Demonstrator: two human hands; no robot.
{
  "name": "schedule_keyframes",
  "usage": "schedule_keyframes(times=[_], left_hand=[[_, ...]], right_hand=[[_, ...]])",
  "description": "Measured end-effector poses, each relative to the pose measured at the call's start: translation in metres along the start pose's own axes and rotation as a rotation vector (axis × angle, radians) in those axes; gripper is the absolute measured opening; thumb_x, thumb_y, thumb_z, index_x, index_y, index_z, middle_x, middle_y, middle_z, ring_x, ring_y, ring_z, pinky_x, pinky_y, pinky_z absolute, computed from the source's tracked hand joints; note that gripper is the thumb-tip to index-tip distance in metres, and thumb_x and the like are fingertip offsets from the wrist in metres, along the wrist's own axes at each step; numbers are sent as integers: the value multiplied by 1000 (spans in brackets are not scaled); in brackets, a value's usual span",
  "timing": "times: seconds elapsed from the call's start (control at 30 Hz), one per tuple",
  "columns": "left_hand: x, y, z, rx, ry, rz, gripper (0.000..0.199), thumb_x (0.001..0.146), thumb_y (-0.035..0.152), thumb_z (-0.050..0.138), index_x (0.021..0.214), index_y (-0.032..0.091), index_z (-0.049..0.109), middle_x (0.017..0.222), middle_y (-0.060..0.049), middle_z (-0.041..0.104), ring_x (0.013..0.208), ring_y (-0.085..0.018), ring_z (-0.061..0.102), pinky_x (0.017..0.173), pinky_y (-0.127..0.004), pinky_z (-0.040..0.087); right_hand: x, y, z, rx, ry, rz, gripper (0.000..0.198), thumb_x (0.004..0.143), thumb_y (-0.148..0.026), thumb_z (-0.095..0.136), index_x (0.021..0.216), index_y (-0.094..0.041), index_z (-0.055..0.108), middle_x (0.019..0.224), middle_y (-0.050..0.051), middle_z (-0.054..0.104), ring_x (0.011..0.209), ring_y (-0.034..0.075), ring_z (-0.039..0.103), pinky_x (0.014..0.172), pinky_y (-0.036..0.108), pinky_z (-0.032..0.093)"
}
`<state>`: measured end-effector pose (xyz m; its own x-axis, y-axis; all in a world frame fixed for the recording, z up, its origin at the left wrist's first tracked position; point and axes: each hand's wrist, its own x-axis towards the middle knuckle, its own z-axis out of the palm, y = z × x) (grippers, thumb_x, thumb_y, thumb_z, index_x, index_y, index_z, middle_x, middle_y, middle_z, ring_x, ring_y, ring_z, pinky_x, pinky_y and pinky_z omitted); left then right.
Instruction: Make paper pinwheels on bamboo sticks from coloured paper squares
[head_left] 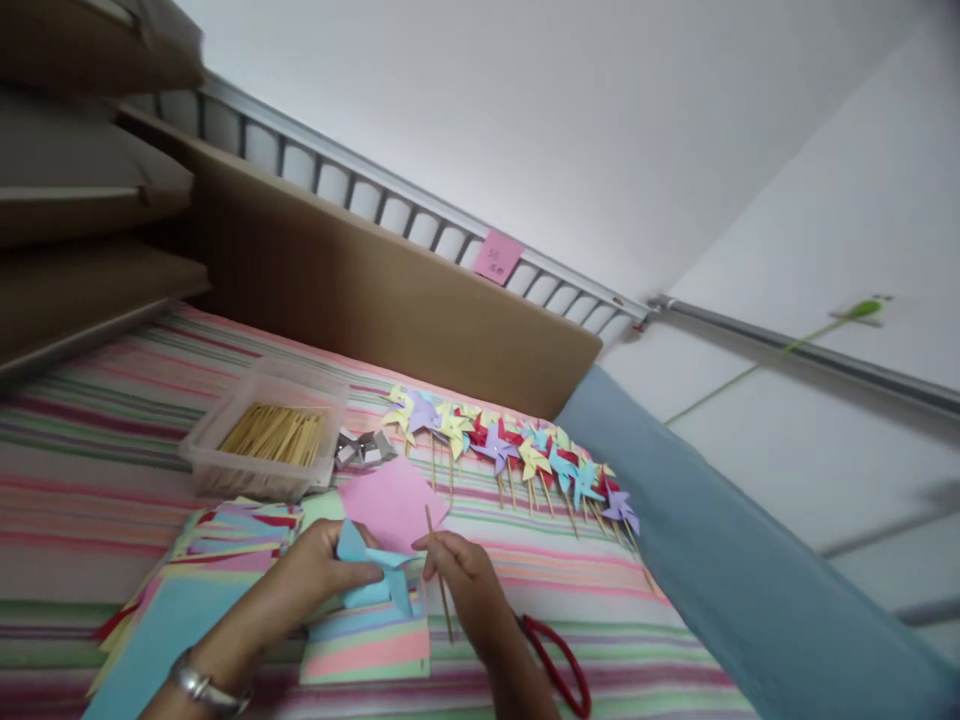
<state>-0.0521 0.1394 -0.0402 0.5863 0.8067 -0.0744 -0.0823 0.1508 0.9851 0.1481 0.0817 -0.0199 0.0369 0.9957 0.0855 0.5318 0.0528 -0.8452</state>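
My left hand point(330, 565) pinches a light blue paper pinwheel point(397, 580), its blades folded toward the middle. Close to the pinwheel's right side, my right hand point(461, 575) grips a thin wooden stick point(444, 600) between thumb and fingers, the stick standing nearly upright. Whether the stick touches the pinwheel I cannot tell. Under and behind the hands lie a pink paper square point(390, 500) and a stack of coloured paper point(375, 655). Red-handled scissors point(559, 660) rest beside my right wrist, their blades hidden.
A clear plastic box point(266, 480) of wooden sticks stands at the back left, with shiny silver pieces point(364, 450) beside it. More coloured paper point(180, 600) lies at the left. Finished pinwheels point(499, 445) line the back right. A brown board point(375, 280) stands behind.
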Motion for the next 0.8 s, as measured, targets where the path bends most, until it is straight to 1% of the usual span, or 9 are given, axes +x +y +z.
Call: schedule_keyframes(times=[0.1,0.23,0.33,0.43,0.53,0.6,0.7,0.8], left_hand=[[-1,-2,13,14,-54,-11,20,59,31,72,65,13,64,53,3,54,50,-10,43,52,-22,33],[0,-3,31,58,-10,24,12,64,26,70,66,15,65,61,2,58,55,-11,47,55,-21,35],[2,-2,36,132,-2,83,9,68,25,68,66,17,66,67,-1,60,63,-14,52,60,-23,40],[4,-2,37,207,-8,138,8,72,24,66,69,18,68,73,-3,63,71,-17,56,67,-25,43],[2,-4,39,246,33,188,6,73,22,65,70,19,69,78,-5,64,80,-19,59,72,-27,44],[0,-7,41,258,71,230,6,73,20,65,72,20,70,82,-5,65,85,-20,59,74,-27,45],[-3,-9,42,281,103,287,6,75,19,64,74,20,70,86,-5,65,88,-20,59,78,-28,45],[-6,-10,42,284,135,342,6,75,19,64,74,20,70,84,-5,66,88,-20,60,87,-33,43]], right_hand=[[-16,18,7,195,63,48,24,83,-27,48,91,-18,69,65,-1,55,57,11,51,53,21,40],[-17,23,9,388,60,109,18,78,-20,52,90,-18,66,60,-3,53,49,8,46,47,19,37],[-16,21,5,484,68,159,13,75,-19,53,80,-16,65,61,-3,54,48,8,45,45,18,36],[-18,17,-1,447,121,108,10,73,-18,56,71,-16,66,64,-2,54,54,9,47,48,18,37],[-21,15,-5,343,176,27,11,74,-18,59,70,-17,68,66,-2,53,61,11,49,55,20,38],[-22,14,-6,302,180,-3,12,75,-18,59,71,-17,70,64,-1,53,63,11,49,58,21,38],[-22,12,-4,298,185,-23,12,75,-16,60,71,-18,71,63,-1,53,63,12,50,58,21,38],[-21,11,2,301,185,-28,12,75,-16,60,72,-19,71,64,-1,54,64,13,51,60,22,39]])
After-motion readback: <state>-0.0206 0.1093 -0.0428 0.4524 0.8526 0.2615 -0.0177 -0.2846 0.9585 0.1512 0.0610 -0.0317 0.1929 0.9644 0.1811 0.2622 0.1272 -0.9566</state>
